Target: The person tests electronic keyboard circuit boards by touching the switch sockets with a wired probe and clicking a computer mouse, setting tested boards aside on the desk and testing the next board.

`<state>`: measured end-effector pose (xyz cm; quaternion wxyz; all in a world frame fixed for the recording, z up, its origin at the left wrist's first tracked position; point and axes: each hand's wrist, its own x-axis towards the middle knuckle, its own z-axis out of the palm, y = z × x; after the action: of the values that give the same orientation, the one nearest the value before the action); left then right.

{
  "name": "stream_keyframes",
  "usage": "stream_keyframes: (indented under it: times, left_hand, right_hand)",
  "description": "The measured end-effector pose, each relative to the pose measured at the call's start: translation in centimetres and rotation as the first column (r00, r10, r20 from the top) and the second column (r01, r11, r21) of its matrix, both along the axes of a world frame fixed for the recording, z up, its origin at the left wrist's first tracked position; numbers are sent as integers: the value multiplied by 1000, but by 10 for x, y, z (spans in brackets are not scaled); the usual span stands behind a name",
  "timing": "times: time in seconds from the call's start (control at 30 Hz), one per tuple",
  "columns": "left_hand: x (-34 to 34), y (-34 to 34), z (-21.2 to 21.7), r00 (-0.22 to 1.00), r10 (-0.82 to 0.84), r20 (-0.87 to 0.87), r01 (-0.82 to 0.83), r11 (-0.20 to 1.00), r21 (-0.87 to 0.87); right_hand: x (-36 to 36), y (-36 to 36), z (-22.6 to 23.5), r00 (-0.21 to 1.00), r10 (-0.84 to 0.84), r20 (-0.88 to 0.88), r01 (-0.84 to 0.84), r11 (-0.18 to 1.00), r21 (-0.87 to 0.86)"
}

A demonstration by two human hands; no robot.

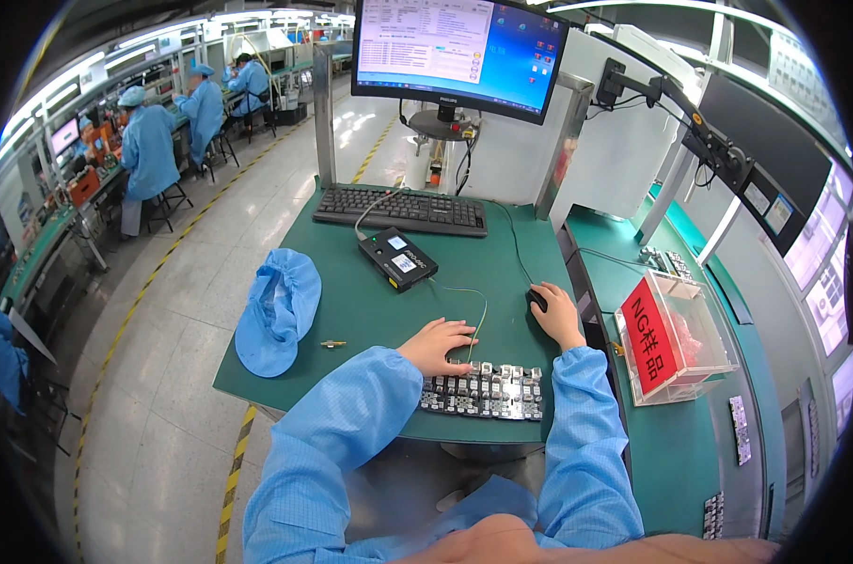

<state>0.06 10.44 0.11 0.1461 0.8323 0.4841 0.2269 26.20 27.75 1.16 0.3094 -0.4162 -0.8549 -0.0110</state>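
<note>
My left hand [440, 346] lies at the upper left corner of a panel of small circuit boards [488, 393] with silvery metal parts. Its fingers are stretched out and apart, and the thumb rests on the panel's top edge. A thin wire [484, 310] comes down beside the thumb; its end is hidden there. That wire leads from a black electronic box [398, 258] with two small lit displays. On the right, my right hand [558, 315] is wrapped over a black computer mouse [537, 301].
A black keyboard [400, 211] sits below a monitor [459, 56]. A blue cloth cap [278, 315] and a small brass-coloured part [332, 344] lie left on the green table. To the right stands a clear box [680, 338] with a red label. Co-workers [149, 150] sit far left.
</note>
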Motion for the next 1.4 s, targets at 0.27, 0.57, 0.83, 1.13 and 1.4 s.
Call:
stream_keyframes:
  times: [0.27,0.57,0.83,1.13,1.4]
  left_hand:
    - [0,0,-1,1000,-1,-4,1,1000,-3]
    - [0,0,0,1000,0,7,0,1000,-5]
    - [0,0,-1,1000,1,9,-1,1000,-2]
    - [0,1,-1,1000,-3,-6,3,1000,1]
    - [0,-1,1,1000,-2,-4,2,1000,-12]
  right_hand:
    - [0,-1,1,1000,-3,1,3,1000,-18]
    - [0,0,1,1000,-1,3,1,1000,-17]
    - [0,0,1,1000,0,5,0,1000,-19]
    - [-1,-3,4,1000,-6,10,6,999,-53]
    - [0,-3,4,1000,-2,11,2,998,-57]
